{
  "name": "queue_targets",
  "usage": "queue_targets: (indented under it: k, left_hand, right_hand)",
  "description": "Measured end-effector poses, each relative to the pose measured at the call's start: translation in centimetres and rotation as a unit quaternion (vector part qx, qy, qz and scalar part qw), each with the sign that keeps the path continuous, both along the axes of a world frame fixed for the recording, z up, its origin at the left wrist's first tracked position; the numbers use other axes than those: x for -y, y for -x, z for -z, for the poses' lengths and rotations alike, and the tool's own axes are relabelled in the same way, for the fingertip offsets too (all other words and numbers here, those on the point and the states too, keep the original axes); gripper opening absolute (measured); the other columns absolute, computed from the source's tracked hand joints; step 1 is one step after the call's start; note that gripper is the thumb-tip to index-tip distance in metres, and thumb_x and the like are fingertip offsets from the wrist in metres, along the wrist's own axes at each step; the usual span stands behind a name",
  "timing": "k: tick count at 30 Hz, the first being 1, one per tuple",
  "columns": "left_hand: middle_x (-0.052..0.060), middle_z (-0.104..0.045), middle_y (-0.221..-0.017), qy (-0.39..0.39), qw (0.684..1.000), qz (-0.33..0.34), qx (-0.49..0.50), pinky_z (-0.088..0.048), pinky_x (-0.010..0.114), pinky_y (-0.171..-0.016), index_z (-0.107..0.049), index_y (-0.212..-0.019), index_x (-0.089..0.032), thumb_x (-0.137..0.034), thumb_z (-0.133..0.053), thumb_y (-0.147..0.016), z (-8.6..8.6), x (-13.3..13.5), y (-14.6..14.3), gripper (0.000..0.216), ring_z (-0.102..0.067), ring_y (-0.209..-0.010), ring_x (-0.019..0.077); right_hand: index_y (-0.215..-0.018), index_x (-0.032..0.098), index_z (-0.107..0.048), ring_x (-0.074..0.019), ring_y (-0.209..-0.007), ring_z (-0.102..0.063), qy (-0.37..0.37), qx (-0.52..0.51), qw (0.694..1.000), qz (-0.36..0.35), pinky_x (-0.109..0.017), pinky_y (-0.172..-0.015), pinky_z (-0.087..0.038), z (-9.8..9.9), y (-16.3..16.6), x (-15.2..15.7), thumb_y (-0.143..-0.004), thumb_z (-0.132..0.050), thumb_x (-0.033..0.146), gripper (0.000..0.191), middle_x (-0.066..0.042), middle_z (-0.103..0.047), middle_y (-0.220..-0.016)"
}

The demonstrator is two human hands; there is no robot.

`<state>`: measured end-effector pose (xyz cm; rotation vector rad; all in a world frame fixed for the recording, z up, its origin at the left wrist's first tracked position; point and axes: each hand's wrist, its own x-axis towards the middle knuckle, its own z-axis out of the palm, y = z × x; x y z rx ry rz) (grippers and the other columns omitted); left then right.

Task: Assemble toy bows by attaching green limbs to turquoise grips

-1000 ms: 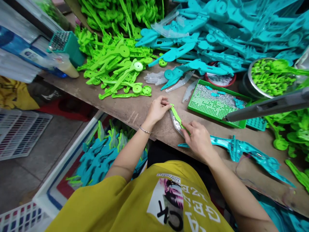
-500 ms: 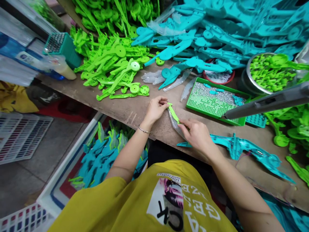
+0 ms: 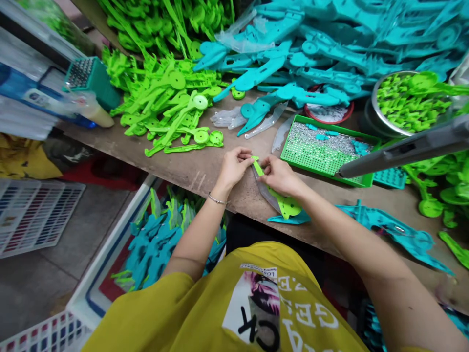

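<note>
My left hand (image 3: pixel 236 166) pinches the far tip of a long lime-green plastic part (image 3: pixel 287 205) just above the bench's front edge. A clear plastic blade-shaped piece (image 3: pixel 266 194) lies along the green part's left side. My right hand (image 3: pixel 277 175) grips the green part near that same tip, its fingers closed and partly hiding it. The part's round end shows below my right hand. Under it and to the right, a long turquoise plastic shell (image 3: pixel 394 230) rests on the bench, partly covered by my right forearm.
Lime-green parts (image 3: pixel 172 107) and turquoise shells (image 3: pixel 330 54) are heaped at the back. A green tray of small metal pieces (image 3: pixel 326 151) sits right, under a grey rod-like tool (image 3: pixel 403 149). A metal bowl (image 3: pixel 373 105) holds green bits. Below left stands a white-rimmed bin (image 3: pixel 86 293).
My right hand has slid up the green part toward my left hand, uncovering its round lower end. My left hand keeps its pinch at the tip. The camera view has shifted slightly.
</note>
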<state>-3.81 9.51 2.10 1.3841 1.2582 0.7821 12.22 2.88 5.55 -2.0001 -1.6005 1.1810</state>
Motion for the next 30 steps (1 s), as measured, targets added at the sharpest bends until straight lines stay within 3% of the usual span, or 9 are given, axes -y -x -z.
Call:
queue_targets:
  k: [5, 10, 14, 19, 24, 27, 30]
  left_hand:
    - [0.002, -0.071, -0.080, 0.021, 1.000, -0.003, 0.022, -0.054, 0.024, -0.072, -0.072, -0.094, -0.015, -0.014, -0.081, -0.067, -0.3, 0.0, 0.0, 0.028, -0.065, -0.073, 0.0128]
    - [0.003, -0.070, -0.083, 0.049, 0.998, -0.014, 0.028, -0.054, 0.023, -0.067, -0.072, -0.096, -0.015, -0.013, -0.082, -0.066, -0.7, 0.2, 0.0, 0.032, -0.064, -0.072, 0.0122]
    - [0.004, -0.072, -0.090, 0.109, 0.990, -0.037, 0.076, -0.057, 0.025, -0.066, -0.069, -0.099, -0.014, -0.019, -0.086, -0.068, -1.3, 0.7, -0.2, 0.036, -0.067, -0.073, 0.0129]
    - [0.003, -0.071, -0.078, 0.203, 0.965, -0.016, 0.164, -0.059, 0.029, -0.063, -0.069, -0.091, -0.012, -0.026, -0.090, -0.067, -1.6, 1.3, -0.3, 0.035, -0.067, -0.064, 0.0137]
    - [0.001, -0.070, -0.073, 0.171, 0.967, -0.017, 0.188, -0.058, 0.027, -0.059, -0.069, -0.088, -0.012, -0.031, -0.096, -0.056, -1.7, 1.1, -0.1, 0.046, -0.066, -0.061, 0.0127]
    - [0.001, -0.071, -0.076, 0.153, 0.970, -0.014, 0.191, -0.058, 0.026, -0.060, -0.068, -0.089, -0.013, -0.036, -0.097, -0.052, -1.8, 1.1, -0.2, 0.052, -0.066, -0.063, 0.0123]
    - [0.002, -0.073, -0.082, 0.135, 0.965, -0.054, 0.220, -0.058, 0.025, -0.065, -0.064, -0.099, -0.015, -0.040, -0.097, -0.055, -1.8, 2.2, -0.6, 0.060, -0.068, -0.070, 0.0132]
  right_hand:
    - [-0.104, 0.019, -0.063, -0.0164, -0.080, -0.063, -0.023, -0.003, 1.000, 0.005, -0.028, -0.072, -0.045, 0.2, 0.1, 0.2, -0.073, -0.078, 0.020, 0.035, -0.002, -0.071, -0.090]
    - [-0.111, 0.018, -0.062, -0.0179, -0.087, -0.067, -0.029, -0.046, 0.998, 0.044, -0.030, -0.079, -0.052, 0.8, -0.1, 0.0, -0.067, -0.082, 0.017, 0.049, -0.005, -0.072, -0.099]
    - [-0.117, 0.016, -0.058, -0.0158, -0.078, -0.068, -0.020, -0.097, 0.993, 0.065, -0.029, -0.074, -0.053, 0.7, -0.1, 0.1, -0.067, -0.082, 0.013, 0.056, -0.003, -0.073, -0.094]
    - [-0.118, 0.015, -0.058, -0.0127, -0.071, -0.065, -0.005, -0.146, 0.986, 0.080, -0.024, -0.064, -0.049, 0.1, -0.4, 0.3, -0.065, -0.083, 0.012, 0.059, -0.001, -0.072, -0.087]
    - [-0.089, 0.014, -0.070, -0.0054, -0.047, -0.042, 0.093, -0.218, 0.972, -0.011, -0.022, -0.047, -0.030, -1.4, -1.6, 0.8, -0.078, -0.076, 0.025, 0.017, 0.007, -0.055, -0.059]
    - [-0.078, 0.014, -0.070, -0.0040, -0.043, -0.032, 0.120, -0.237, 0.963, -0.039, -0.023, -0.046, -0.023, -2.3, -2.1, 1.1, -0.080, -0.072, 0.025, 0.012, 0.009, -0.043, -0.049]
    - [-0.078, 0.013, -0.069, -0.0038, -0.043, -0.030, 0.111, -0.226, 0.967, -0.029, -0.023, -0.047, -0.021, -2.4, -2.2, 1.2, -0.079, -0.072, 0.024, 0.011, 0.010, -0.040, -0.047]
